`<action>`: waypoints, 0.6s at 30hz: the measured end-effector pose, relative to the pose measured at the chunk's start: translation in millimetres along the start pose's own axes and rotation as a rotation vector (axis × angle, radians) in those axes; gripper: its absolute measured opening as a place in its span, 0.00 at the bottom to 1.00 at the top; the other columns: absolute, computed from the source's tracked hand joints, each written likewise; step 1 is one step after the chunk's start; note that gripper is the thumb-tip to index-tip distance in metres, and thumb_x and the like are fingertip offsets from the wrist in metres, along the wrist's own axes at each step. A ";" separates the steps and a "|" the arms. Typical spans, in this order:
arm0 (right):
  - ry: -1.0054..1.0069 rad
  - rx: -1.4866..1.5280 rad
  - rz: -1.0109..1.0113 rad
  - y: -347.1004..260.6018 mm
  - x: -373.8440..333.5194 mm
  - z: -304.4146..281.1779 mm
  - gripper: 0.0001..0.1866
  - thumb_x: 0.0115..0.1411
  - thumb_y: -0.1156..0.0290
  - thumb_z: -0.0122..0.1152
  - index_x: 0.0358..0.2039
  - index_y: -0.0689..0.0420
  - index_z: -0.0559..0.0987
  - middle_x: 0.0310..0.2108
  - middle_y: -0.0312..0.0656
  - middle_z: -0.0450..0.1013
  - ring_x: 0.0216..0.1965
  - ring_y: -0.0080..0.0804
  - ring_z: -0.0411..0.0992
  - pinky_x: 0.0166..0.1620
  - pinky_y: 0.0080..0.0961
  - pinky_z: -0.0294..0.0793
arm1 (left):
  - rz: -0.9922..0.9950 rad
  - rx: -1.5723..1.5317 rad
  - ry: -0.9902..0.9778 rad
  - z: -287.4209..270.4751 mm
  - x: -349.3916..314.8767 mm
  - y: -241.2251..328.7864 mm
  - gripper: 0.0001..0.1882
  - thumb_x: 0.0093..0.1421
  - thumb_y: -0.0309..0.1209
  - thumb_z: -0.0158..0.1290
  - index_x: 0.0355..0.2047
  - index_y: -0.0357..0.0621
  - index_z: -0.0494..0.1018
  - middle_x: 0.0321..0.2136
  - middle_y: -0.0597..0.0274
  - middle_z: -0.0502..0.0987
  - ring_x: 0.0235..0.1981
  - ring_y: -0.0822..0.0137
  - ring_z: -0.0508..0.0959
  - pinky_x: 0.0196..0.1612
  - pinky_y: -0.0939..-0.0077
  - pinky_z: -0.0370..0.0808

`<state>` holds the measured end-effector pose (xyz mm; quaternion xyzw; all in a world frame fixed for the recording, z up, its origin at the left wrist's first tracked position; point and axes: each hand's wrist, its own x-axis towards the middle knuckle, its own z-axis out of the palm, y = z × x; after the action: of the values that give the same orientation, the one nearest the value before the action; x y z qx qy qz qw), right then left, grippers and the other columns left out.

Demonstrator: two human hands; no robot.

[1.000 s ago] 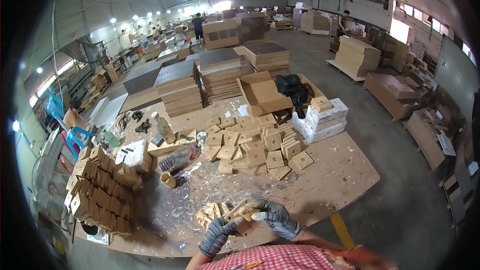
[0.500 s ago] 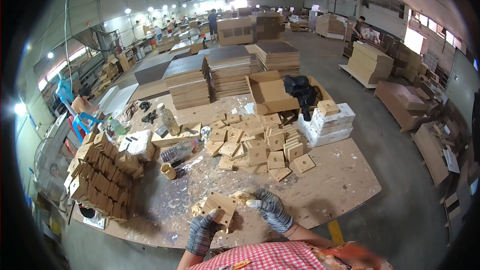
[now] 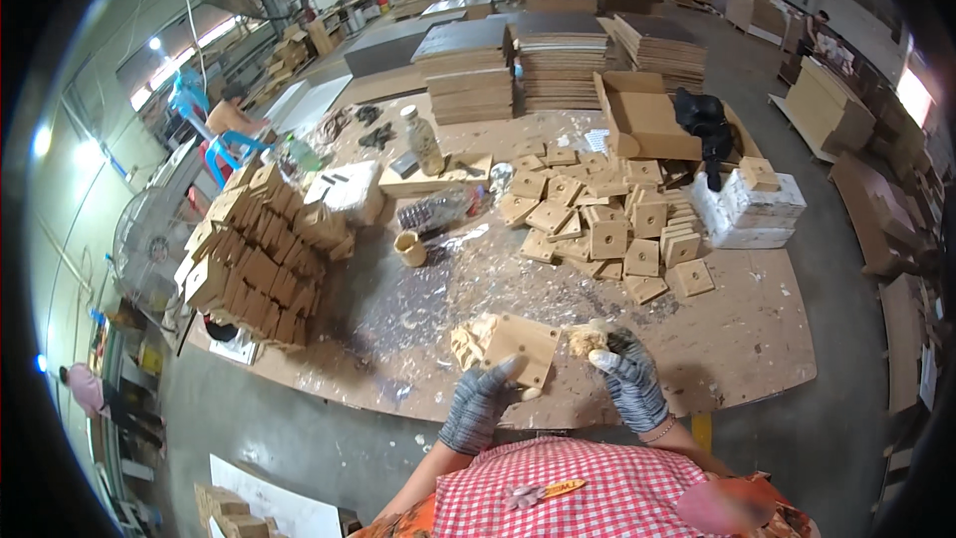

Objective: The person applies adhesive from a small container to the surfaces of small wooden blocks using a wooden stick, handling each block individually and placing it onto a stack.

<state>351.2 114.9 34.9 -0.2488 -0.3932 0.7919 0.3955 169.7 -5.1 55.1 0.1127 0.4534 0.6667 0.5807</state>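
A broad, brown worktable with paint spatters point(image 3: 742, 329) has its near edge partly covered by the hands. At its far side, an open brown cardboard box point(image 3: 652, 144) contains a black, soft bundle point(image 3: 702, 125), its shape hard to make out. The upright clear bottle point(image 3: 424, 144) has indistinct pale contents. The grey-striped gloved left hand point(image 3: 483, 399) grips a square, pale wooden plate point(image 3: 523, 347), flat-faced with dark corner holes, above the table's near side; fingers beneath are hidden. The grey-striped gloved right hand point(image 3: 632, 384), just beside it, pinches a crumpled yellowish cloth point(image 3: 586, 341).
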 end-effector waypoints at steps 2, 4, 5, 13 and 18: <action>-0.059 -0.210 -0.148 -3.0 -3.7 0.0 0.16 0.53 0.75 0.62 0.44 0.58 0.76 0.44 0.39 0.73 0.47 0.29 0.71 0.52 0.25 0.70 | -0.003 -0.019 0.013 4.9 -0.3 0.0 0.23 0.56 0.35 0.58 0.46 0.29 0.69 0.38 0.53 0.77 0.36 0.64 0.80 0.39 0.74 0.80; -0.170 -0.511 -0.374 -5.5 -6.5 -0.5 0.13 0.53 0.73 0.63 0.41 0.52 0.79 0.46 0.39 0.73 0.47 0.32 0.71 0.55 0.29 0.68 | 0.081 -0.030 -0.038 9.6 -0.6 -0.4 0.24 0.56 0.36 0.59 0.46 0.29 0.69 0.38 0.53 0.77 0.35 0.63 0.79 0.40 0.73 0.80; -0.186 -0.520 -0.362 -5.7 -8.2 0.1 0.13 0.53 0.73 0.63 0.41 0.52 0.79 0.46 0.39 0.73 0.47 0.32 0.71 0.55 0.29 0.68 | 0.051 -0.003 0.009 11.1 -0.4 0.1 0.24 0.56 0.36 0.59 0.46 0.29 0.69 0.38 0.53 0.77 0.35 0.63 0.79 0.40 0.73 0.80; -0.440 -1.265 -0.756 -13.2 -10.8 3.0 0.16 0.54 0.71 0.61 0.45 0.51 0.78 0.47 0.37 0.74 0.51 0.37 0.69 0.60 0.37 0.60 | 0.024 0.089 -0.003 11.9 3.0 4.3 0.27 0.56 0.39 0.59 0.48 0.30 0.67 0.37 0.55 0.76 0.35 0.67 0.79 0.39 0.74 0.79; -0.240 -1.239 -0.847 -20.0 -1.2 4.2 0.14 0.57 0.64 0.58 0.43 0.50 0.80 0.46 0.37 0.73 0.48 0.37 0.69 0.58 0.37 0.62 | 0.035 0.075 -0.016 15.1 5.0 5.1 0.28 0.54 0.40 0.60 0.48 0.30 0.67 0.38 0.55 0.75 0.35 0.66 0.79 0.38 0.74 0.80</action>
<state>357.5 119.6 53.7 -0.1655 -0.8681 0.2286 0.4083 175.0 6.9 65.5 0.1476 0.4714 0.6582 0.5681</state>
